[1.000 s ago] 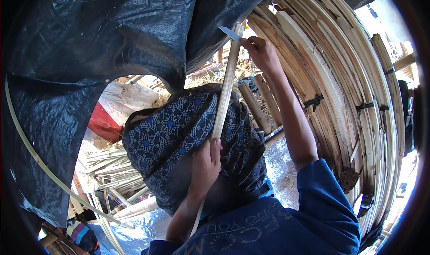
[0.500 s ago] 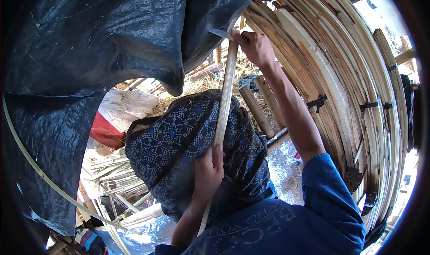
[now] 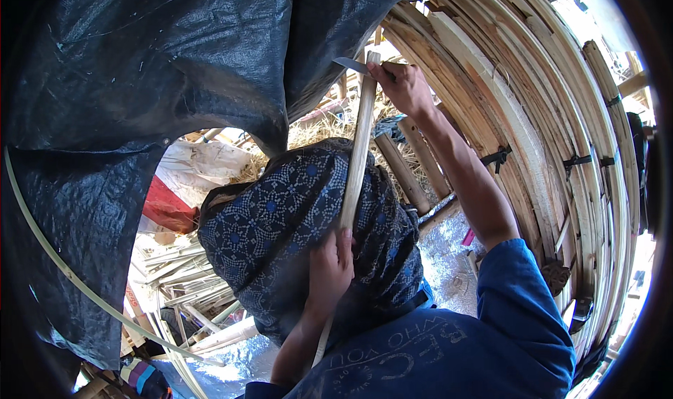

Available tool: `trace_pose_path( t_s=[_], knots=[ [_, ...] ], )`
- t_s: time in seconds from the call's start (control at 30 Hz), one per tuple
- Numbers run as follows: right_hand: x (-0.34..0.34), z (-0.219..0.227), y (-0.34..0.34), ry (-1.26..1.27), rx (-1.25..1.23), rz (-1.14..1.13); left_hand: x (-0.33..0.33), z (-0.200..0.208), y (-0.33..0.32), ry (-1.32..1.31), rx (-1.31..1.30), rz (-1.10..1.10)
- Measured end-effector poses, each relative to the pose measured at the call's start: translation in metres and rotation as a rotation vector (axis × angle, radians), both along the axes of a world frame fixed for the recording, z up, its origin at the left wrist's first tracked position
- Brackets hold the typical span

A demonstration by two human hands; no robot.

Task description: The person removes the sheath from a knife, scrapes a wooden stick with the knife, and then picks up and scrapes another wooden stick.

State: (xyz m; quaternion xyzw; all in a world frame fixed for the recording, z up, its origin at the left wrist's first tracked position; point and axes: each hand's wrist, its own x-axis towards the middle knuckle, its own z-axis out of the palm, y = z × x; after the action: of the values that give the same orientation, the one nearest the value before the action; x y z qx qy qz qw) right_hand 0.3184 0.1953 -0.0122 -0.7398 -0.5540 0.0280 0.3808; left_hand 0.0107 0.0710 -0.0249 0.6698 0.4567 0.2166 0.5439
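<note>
A long pale bamboo strip (image 3: 359, 143) runs lengthwise over my lap, which is covered by a dark blue patterned cloth (image 3: 270, 220). My left hand (image 3: 331, 262) is closed around the strip's lower part, thumb along it. At its far end my right hand (image 3: 403, 90) grips a knife; the handle is hidden in the fist. The knife's blade (image 3: 350, 64) points left and lies across the strip, just below its tip. Under my left forearm the strip's near end reaches my blue shirt (image 3: 434, 350).
Tied bundles of long wooden slats (image 3: 519, 111) curve along the right side. A black plastic sheet (image 3: 189, 62) hangs at upper left, with a thin bent strip (image 3: 63, 262) before it. Split pieces (image 3: 182, 276) lie at left. Short poles (image 3: 403, 171) stand beyond my lap.
My right hand and the knife have moved a little nearer along the strip, so more of its tip shows beyond the blade. My left hand keeps its hold.
</note>
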Motion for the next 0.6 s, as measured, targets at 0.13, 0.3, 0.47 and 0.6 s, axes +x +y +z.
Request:
trace_pose_path(
  t_s=[0.13,0.3,0.47,0.6],
  knots=[
    [-0.003,0.005,-0.008,0.133,-0.126,-0.072,-0.001,0.008,-0.001,0.034,-0.096,-0.02],
    [0.001,0.002,-0.015,0.12,-0.119,-0.063,0.0,0.008,-0.004,0.043,-0.09,-0.029],
    [-0.002,0.008,-0.022,0.247,-0.285,0.067,0.004,0.019,-0.002,-0.005,-0.163,-0.02],
    [-0.024,0.008,-0.039,0.172,-0.268,0.008,0.001,0.016,-0.003,-0.039,-0.189,0.005]
  ],
)
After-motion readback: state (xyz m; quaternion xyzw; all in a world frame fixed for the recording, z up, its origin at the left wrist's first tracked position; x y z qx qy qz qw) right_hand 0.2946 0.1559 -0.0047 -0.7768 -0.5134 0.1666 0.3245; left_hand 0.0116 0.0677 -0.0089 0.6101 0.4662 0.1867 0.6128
